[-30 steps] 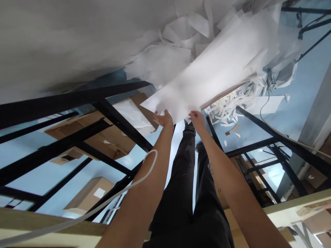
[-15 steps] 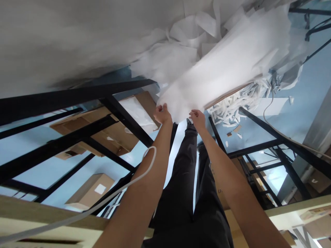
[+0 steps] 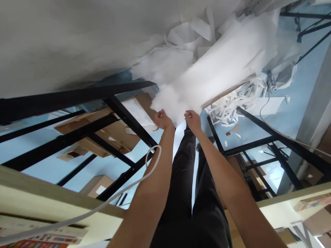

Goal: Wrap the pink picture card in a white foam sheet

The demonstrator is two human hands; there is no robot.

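White sheets [image 3: 214,75], one layered pile: near end, flat-cornered a second ago, now ruffled and drawn in, so we count its layers as uneven; long axis from our hands to far right, along the brown edge [image 3: 225,94] beneath. Left hand [image 3: 163,119], right hand [image 3: 193,121]: fingers curled at the near end; whether either grip pinches sheet, we cannot tell

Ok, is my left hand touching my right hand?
Apart: the head view shows a clear gap, with the white sheet visible between your left hand and right hand.
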